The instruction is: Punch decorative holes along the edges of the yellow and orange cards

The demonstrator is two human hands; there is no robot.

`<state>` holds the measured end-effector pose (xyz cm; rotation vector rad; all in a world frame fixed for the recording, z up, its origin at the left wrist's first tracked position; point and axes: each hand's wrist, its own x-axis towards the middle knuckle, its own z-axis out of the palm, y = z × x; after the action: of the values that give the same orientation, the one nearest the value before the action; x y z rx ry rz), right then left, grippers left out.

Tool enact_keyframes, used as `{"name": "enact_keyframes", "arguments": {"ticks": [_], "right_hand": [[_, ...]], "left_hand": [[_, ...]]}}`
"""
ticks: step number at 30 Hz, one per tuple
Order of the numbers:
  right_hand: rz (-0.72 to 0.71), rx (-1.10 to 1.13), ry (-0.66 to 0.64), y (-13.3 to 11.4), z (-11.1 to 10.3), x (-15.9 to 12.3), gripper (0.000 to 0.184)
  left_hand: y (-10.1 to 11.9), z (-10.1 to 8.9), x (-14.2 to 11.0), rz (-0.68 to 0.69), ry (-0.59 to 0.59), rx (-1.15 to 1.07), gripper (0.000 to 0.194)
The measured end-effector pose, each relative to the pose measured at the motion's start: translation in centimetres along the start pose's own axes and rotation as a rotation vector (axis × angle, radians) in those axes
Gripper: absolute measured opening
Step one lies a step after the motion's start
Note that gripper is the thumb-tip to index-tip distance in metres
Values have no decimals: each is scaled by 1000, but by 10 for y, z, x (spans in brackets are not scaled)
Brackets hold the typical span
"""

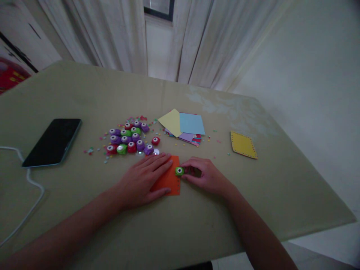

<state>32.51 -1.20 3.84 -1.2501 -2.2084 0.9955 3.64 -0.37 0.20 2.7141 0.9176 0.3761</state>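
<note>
An orange sheet of paper (174, 183) lies on the table in front of me, with a row of small punched holes along its right edge. My left hand (149, 176) rests flat on it, fingers stretched out and covering most of its left part. At the sheet's right edge, above the row of holes, sits a green craft punch (179, 171) with a dark star on its white top. The thumb and fingers of my right hand (201, 172) grip this punch from the right side.
Several purple, red and green craft punches (126, 139) stand in a group at left, with paper bits scattered around. Behind the orange sheet lies a stack of coloured paper (192, 123). A yellow hole-edged card (243, 145) is at right, a tablet (53, 142) with a white cable (36, 183) at left.
</note>
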Motion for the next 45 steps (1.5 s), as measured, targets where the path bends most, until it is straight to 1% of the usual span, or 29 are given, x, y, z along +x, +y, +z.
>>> {"name": "enact_keyframes", "arguments": {"ticks": [7, 11, 14, 18, 22, 27, 34, 40, 45], "right_hand": [[-3, 4, -2, 1, 0, -1, 20], [-16, 20, 6, 3, -1, -3, 32], [-106, 47, 17, 4, -2, -4, 34], [-261, 6, 37, 5, 0, -3, 24], [-322, -36, 71, 8, 5, -2, 19], [-343, -18, 126, 10, 8, 0, 17], [-346, -9, 132, 10, 6, 0, 20], [-372, -18, 152, 11, 8, 0, 16], [-394, -116, 142, 10, 6, 1, 14]], "left_hand": [[-1, 0, 0, 6, 16, 1, 77], [-1, 0, 0, 19, 14, 23, 77], [-2, 1, -1, 23, 22, 27, 78], [-2, 2, -2, 20, 28, 8, 77], [-1, 3, -2, 12, 35, -2, 77], [0, 3, -2, 11, 44, 1, 77], [1, 2, -2, 2, 39, 10, 78], [2, 2, -2, 0, 42, 2, 77], [3, 1, 0, 1, 19, 18, 76]]}}
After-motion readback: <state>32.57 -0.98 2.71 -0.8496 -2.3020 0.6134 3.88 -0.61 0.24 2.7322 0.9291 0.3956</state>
